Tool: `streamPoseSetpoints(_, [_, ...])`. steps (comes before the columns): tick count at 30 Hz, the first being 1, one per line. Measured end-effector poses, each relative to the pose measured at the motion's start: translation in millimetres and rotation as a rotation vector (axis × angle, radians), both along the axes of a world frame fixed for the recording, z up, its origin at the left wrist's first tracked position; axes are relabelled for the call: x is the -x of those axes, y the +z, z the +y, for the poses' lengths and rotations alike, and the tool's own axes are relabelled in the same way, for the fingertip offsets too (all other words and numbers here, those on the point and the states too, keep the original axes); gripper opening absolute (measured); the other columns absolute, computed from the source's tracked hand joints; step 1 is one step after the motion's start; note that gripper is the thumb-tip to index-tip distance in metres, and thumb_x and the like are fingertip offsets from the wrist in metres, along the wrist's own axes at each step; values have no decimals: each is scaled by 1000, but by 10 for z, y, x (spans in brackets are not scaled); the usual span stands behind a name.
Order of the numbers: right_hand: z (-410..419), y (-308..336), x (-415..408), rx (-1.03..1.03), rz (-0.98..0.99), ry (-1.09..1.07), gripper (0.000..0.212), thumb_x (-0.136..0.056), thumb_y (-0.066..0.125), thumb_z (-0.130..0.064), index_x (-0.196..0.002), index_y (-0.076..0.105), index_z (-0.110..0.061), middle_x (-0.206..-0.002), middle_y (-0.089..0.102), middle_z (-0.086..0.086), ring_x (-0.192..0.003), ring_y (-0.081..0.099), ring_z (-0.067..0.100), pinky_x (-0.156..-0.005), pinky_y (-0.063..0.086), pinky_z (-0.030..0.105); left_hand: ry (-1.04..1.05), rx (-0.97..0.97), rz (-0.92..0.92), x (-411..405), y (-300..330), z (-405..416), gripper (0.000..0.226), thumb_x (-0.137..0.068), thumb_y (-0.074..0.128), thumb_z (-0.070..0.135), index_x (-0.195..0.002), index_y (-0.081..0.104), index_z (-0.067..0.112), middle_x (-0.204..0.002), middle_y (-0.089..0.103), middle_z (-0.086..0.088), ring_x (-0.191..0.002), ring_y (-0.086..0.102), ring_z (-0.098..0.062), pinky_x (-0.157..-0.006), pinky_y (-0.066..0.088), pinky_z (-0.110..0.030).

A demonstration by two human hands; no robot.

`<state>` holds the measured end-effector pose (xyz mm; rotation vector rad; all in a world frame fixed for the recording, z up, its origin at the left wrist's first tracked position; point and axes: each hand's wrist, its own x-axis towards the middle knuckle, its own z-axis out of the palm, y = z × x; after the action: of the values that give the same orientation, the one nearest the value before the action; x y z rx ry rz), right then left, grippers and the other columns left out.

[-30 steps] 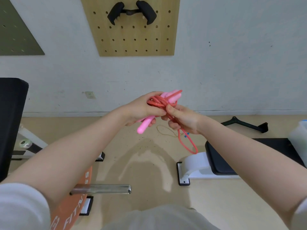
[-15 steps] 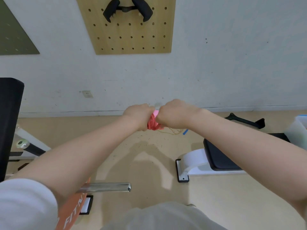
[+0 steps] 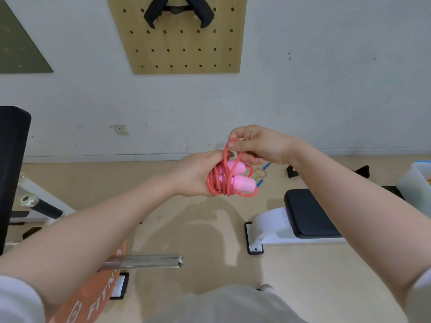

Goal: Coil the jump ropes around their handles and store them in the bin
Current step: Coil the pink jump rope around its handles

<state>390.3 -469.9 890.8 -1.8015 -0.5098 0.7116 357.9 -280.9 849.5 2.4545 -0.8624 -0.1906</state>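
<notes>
**Mia:** The jump rope (image 3: 224, 180) was red, with two pink handles (image 3: 242, 184). Where was it?

**Ben:** It was up in the air, out in front of the person, held in both hands above the tan floor (image 3: 210, 229).

**Mia:** What did the left hand (image 3: 196, 174) do?

**Ben:** Its fingers were curled around the bundle. The red cord was wound around the two handles, and the handles poked out to the right, side by side.

**Mia:** And the right hand (image 3: 258, 145)?

**Ben:** It was just above the bundle. Its thumb and fingers pinched one loop of the cord and held it up.

**Mia:** Was there a bin?

**Ben:** A clear bin (image 3: 415, 183) sat at the far right edge, well apart from the hands. Only part of it showed.

**Mia:** What else was there?

**Ben:** Another rope with blue handles (image 3: 261, 174) lay on the floor behind the bundle. A bench with a black pad (image 3: 310, 213) stood at the right. A silver bar (image 3: 149, 261) and an orange weight plate (image 3: 93, 297) were low at the left. A wooden board with holes (image 3: 186, 47) hung on the white wall, with a black grip (image 3: 178, 10) on it.
</notes>
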Motion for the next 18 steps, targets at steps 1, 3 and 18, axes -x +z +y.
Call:
streamPoseSetpoints(1, [-23,-1,-8,-42,10,-56,22,-97,42,-8,-76,48,-10,-36,35,-4,-30,21,5,-39,14,20,53,104,39,16,-16,32,61,-63,71,33,-119,48,25,-96,56,18,-84,56,-3,-68,44,-13])
streamPoseSetpoints(3, [-90,-21,-17,-86,-34,-164,24,-98,42,-9,-74,46,-13,-40,32,-2,-33,19,4,-39,13,18,144,320,82,38,-22,116,69,-54,71,32,-118,46,32,-98,57,24,-84,56,6,-71,42,-5])
streamPoseSetpoints(18, [53,-133,58,-238,-201,-486,15,-89,56,-9,-83,63,-21,-69,56,10,-65,50,18,-55,40,23,188,721,243,126,-11,-124,85,-69,73,-4,-132,34,38,-108,58,30,-91,59,11,-71,50,-14])
